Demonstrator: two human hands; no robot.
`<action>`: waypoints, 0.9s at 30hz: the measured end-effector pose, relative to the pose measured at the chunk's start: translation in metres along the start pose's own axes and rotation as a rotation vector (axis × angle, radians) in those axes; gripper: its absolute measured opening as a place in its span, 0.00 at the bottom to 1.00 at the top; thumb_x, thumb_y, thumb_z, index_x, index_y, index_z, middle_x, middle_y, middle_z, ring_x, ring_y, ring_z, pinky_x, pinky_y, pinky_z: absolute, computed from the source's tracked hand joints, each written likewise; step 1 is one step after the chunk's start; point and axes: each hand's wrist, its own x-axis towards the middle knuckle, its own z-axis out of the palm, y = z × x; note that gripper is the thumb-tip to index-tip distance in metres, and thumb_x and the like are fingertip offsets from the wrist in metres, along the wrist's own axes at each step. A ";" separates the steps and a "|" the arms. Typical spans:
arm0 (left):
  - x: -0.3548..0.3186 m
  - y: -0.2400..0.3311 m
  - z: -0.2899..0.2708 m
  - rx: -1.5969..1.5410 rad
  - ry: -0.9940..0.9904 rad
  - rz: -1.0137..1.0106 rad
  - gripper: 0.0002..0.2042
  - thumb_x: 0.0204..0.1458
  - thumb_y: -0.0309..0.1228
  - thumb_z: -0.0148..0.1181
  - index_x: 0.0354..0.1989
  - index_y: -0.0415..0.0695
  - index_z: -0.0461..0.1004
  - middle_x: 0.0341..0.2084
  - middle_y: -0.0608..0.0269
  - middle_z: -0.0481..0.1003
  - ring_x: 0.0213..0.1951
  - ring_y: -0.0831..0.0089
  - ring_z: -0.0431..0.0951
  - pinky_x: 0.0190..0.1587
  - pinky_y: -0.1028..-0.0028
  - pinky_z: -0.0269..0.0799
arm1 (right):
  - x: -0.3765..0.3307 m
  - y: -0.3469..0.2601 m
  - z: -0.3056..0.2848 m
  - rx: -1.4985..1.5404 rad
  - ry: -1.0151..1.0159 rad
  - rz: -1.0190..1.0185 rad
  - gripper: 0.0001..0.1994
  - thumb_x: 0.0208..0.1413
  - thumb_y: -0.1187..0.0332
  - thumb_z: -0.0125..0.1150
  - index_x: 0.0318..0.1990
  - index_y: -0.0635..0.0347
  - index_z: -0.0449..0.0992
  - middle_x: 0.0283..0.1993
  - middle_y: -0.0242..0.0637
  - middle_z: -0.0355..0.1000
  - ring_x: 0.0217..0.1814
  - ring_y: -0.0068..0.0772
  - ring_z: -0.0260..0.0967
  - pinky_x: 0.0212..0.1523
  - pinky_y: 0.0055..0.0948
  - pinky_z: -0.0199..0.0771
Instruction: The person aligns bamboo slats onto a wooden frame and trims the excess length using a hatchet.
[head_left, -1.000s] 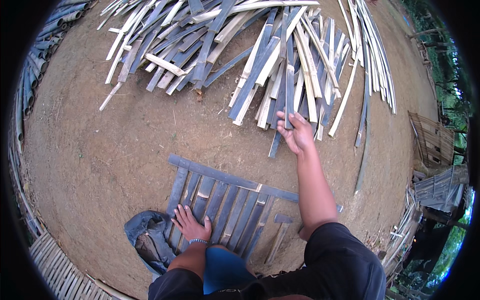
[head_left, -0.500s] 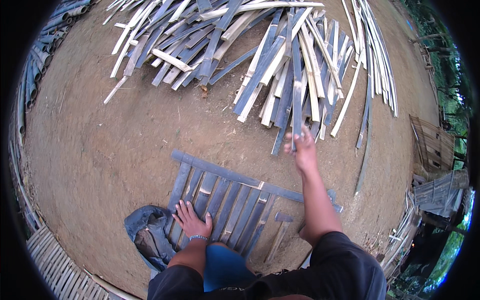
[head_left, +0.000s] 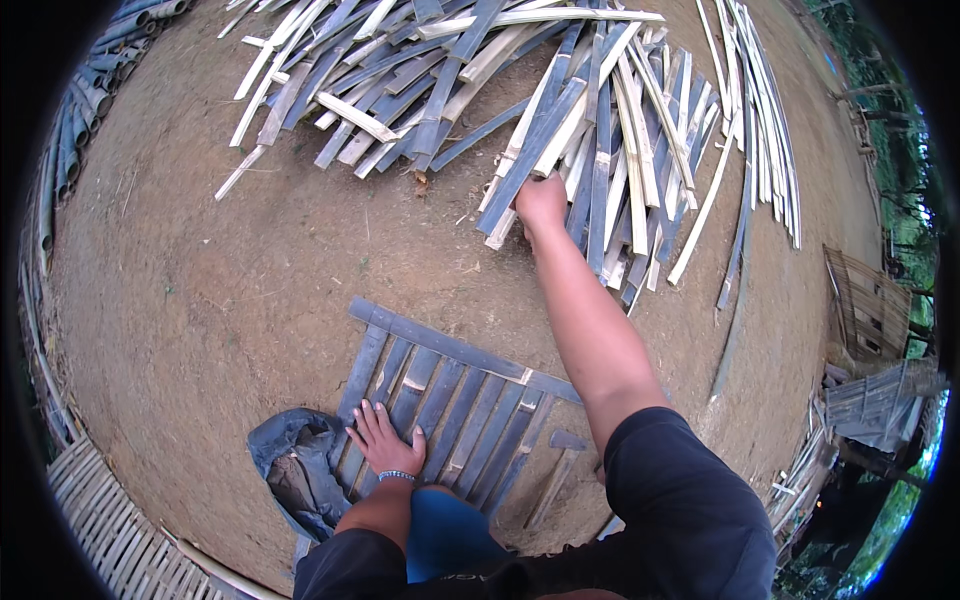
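Note:
My left hand (head_left: 386, 440) lies flat with fingers spread on the slats of a bamboo panel (head_left: 440, 343). Dark slats run side by side under one cross rail, which my right forearm partly covers. Stretched out to the pile, my right hand (head_left: 541, 203) is closed at the near end of a dark bamboo slat (head_left: 533, 155); its fingertips are partly hidden. More split bamboo slats (head_left: 600, 205), dark on one face and pale on the other, lie around it. A hammer-like tool with a wooden handle (head_left: 553, 487) rests on the ground right of the panel.
A black plastic bag (head_left: 265, 440) stands open left of the panel. Another slat heap (head_left: 400, 75) lies at the far middle, and long pale strips (head_left: 765, 150) at the far right. Bamboo poles (head_left: 65, 150) line the left side. A slatted bamboo platform (head_left: 110, 520) sits at lower left.
My right hand has moved left and farther away, from the near end of one slat to another slat in the pile. My left hand stays on the panel.

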 end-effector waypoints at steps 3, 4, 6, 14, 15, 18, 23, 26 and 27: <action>0.000 0.001 0.003 0.004 0.012 0.020 0.45 0.49 0.47 0.61 0.72 0.31 0.57 0.76 0.41 0.50 0.78 0.43 0.42 0.77 0.41 0.30 | 0.017 0.006 0.012 0.044 0.121 -0.049 0.12 0.62 0.72 0.60 0.49 0.71 0.78 0.39 0.45 0.80 0.39 0.39 0.78 0.40 0.41 0.80; 0.000 0.000 0.004 0.007 0.017 0.025 0.45 0.49 0.48 0.61 0.72 0.31 0.56 0.76 0.41 0.49 0.78 0.43 0.42 0.77 0.41 0.30 | 0.019 0.013 0.016 0.144 0.079 0.001 0.13 0.62 0.71 0.60 0.49 0.71 0.78 0.41 0.46 0.80 0.41 0.40 0.79 0.42 0.40 0.79; 0.003 0.009 0.005 -0.021 0.004 0.043 0.45 0.49 0.48 0.61 0.72 0.31 0.56 0.76 0.41 0.49 0.78 0.43 0.41 0.77 0.41 0.29 | 0.026 0.028 0.001 0.330 0.028 0.087 0.14 0.62 0.69 0.61 0.50 0.71 0.79 0.44 0.49 0.81 0.44 0.43 0.79 0.45 0.38 0.76; -0.002 0.001 -0.006 -0.024 -0.012 -0.020 0.46 0.49 0.48 0.61 0.73 0.32 0.55 0.77 0.43 0.48 0.79 0.45 0.40 0.77 0.42 0.29 | -0.208 0.068 -0.064 0.431 -0.489 0.452 0.10 0.66 0.67 0.64 0.48 0.56 0.71 0.41 0.33 0.75 0.44 0.29 0.76 0.42 0.33 0.81; -0.003 -0.001 -0.003 -0.022 0.005 -0.012 0.45 0.49 0.48 0.61 0.73 0.32 0.55 0.77 0.43 0.48 0.79 0.46 0.40 0.77 0.42 0.29 | -0.231 0.077 -0.076 0.376 -0.551 0.506 0.10 0.65 0.67 0.65 0.46 0.54 0.69 0.43 0.32 0.74 0.48 0.33 0.77 0.46 0.36 0.83; -0.003 0.000 0.001 -0.027 0.016 -0.008 0.45 0.50 0.51 0.60 0.73 0.34 0.57 0.77 0.44 0.49 0.79 0.47 0.40 0.77 0.42 0.28 | -0.293 0.126 -0.117 0.283 -0.816 0.584 0.11 0.64 0.67 0.67 0.47 0.54 0.70 0.43 0.32 0.76 0.50 0.32 0.78 0.49 0.35 0.82; -0.006 -0.003 -0.002 -0.031 0.025 -0.020 0.46 0.51 0.54 0.59 0.74 0.36 0.57 0.77 0.46 0.48 0.79 0.49 0.39 0.77 0.42 0.27 | -0.346 0.165 -0.168 0.176 -0.926 0.735 0.10 0.62 0.70 0.69 0.43 0.54 0.71 0.45 0.34 0.79 0.50 0.30 0.79 0.50 0.33 0.82; -0.008 0.000 0.000 -0.043 0.055 -0.009 0.45 0.51 0.54 0.60 0.74 0.37 0.56 0.77 0.47 0.49 0.79 0.51 0.39 0.77 0.43 0.28 | -0.344 0.185 -0.189 0.152 -0.924 0.725 0.09 0.62 0.70 0.69 0.42 0.54 0.72 0.44 0.34 0.80 0.50 0.29 0.79 0.49 0.31 0.82; -0.008 0.001 -0.002 -0.042 0.050 -0.017 0.45 0.52 0.54 0.60 0.75 0.38 0.56 0.77 0.48 0.49 0.79 0.52 0.39 0.77 0.43 0.28 | -0.345 0.188 -0.195 0.135 -0.911 0.716 0.09 0.62 0.70 0.69 0.41 0.54 0.71 0.44 0.35 0.80 0.49 0.29 0.79 0.49 0.30 0.83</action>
